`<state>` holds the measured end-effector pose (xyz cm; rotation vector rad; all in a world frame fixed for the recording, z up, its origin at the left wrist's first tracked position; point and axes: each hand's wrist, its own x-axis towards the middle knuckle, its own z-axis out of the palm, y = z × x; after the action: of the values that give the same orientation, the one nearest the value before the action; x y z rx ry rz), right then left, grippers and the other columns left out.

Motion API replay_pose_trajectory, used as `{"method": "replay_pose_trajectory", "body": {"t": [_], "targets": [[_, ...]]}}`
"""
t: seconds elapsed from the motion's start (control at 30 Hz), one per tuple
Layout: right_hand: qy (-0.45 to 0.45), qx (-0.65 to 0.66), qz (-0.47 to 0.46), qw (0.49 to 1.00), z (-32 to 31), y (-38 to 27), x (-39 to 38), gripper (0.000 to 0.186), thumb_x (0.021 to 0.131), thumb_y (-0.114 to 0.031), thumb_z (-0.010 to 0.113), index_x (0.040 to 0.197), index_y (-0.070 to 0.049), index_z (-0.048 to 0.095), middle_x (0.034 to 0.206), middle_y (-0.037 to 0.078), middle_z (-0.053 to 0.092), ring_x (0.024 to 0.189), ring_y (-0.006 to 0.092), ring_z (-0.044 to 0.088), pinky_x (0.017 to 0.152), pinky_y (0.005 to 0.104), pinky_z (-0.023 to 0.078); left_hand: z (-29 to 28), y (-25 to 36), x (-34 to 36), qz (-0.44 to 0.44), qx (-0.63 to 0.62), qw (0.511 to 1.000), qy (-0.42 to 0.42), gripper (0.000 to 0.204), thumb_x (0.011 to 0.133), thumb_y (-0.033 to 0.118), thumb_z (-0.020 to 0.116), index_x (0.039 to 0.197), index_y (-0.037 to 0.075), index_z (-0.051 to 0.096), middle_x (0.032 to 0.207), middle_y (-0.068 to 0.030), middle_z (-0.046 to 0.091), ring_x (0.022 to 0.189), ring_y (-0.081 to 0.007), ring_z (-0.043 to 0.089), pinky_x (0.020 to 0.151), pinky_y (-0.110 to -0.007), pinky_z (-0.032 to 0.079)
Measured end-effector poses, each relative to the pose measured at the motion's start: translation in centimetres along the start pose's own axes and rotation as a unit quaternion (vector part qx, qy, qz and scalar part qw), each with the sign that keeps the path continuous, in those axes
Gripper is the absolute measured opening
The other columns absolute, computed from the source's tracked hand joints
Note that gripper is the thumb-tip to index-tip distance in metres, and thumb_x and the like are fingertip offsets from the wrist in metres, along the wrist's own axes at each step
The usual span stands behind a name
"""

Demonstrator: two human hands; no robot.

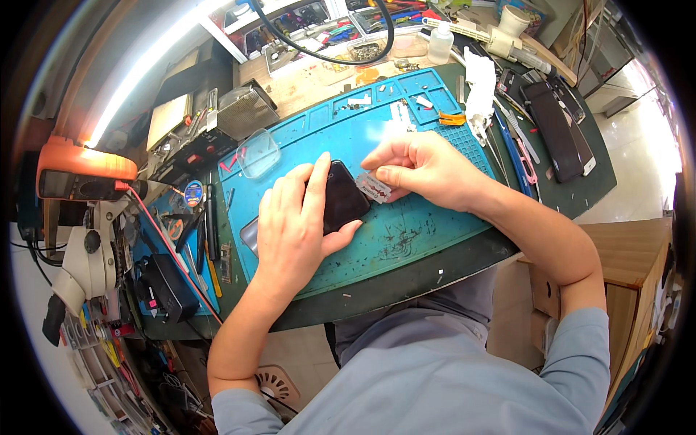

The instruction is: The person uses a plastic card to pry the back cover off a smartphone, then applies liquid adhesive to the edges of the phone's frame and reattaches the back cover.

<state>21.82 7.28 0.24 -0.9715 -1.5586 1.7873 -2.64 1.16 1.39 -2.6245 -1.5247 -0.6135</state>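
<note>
A black smartphone (341, 196) lies slanted on the blue silicone work mat (391, 243). My left hand (293, 225) rests over it with fingers closed in around the device, pressing it to the mat; a silvery end sticks out left of the hand. My right hand (428, 174) pinches a thin double-edged razor blade (373, 187) between thumb and fingers, held at the phone's right edge. Whether the blade touches the phone I cannot tell. Behind my left hand sit a clear plastic container (257, 154) and some small pink pieces.
Left: an orange multimeter (85, 168), a microscope arm, assorted tools, a black case (167, 286) and a metal equipment box (239, 109). Right: tweezers, pliers, white crumpled material (480, 94) and dark phones (551, 127). Behind are a bottle (440, 42) and parts shelves. A wooden cabinet (627, 254) stands at right.
</note>
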Motion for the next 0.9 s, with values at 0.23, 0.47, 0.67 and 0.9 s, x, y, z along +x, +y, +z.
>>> {"method": "replay_pose_trajectory", "body": {"t": [0.23,0.47,0.67,0.9], "targets": [[0.017,-0.012,-0.026,0.999,0.37,0.11,0.05,0.026,0.103,-0.013,0.066,0.124,0.002,0.068,0.108,0.007,0.073,0.095,0.0105,0.069,0.081,0.0283,0.061,0.05,-0.02,0.02,0.03,0.024,0.999,0.016,0.098,0.064,0.033,0.091,0.147,0.002,0.05,0.123,-0.0112,0.056,0.108,-0.0284,0.057,0.09,-0.041,0.046],[-0.001,-0.003,-0.01,1.0,0.1,0.14,-0.06,0.026,0.103,-0.013,0.066,0.124,0.002,0.068,0.108,0.007,0.073,0.096,0.0108,0.069,0.082,0.0288,0.061,0.19,-0.19,-0.04,0.027,0.012,0.999,0.012,0.096,0.066,0.034,0.09,0.147,0.001,0.05,0.122,-0.0113,0.056,0.108,-0.0283,0.057,0.09,-0.041,0.045],[0.004,-0.022,-0.017,1.0,0.19,-0.03,0.09,0.027,0.103,-0.014,0.066,0.125,0.002,0.068,0.108,0.007,0.073,0.096,0.0111,0.069,0.081,0.0291,0.061,0.23,-0.16,-0.08,0.031,0.024,0.999,0.012,0.096,0.067,0.034,0.09,0.147,0.0,0.05,0.123,-0.012,0.056,0.107,-0.0286,0.057,0.089,-0.041,0.045],[0.001,-0.023,-0.023,0.999,0.22,0.12,0.1,0.027,0.103,-0.012,0.065,0.125,0.003,0.068,0.109,0.009,0.073,0.096,0.0123,0.07,0.08,0.0302,0.063,0.13,-0.15,-0.28,0.014,0.014,1.0,-0.001,0.095,0.067,0.031,0.09,0.148,0.001,0.05,0.126,-0.0132,0.056,0.112,-0.0316,0.058,0.094,-0.043,0.046]]}}
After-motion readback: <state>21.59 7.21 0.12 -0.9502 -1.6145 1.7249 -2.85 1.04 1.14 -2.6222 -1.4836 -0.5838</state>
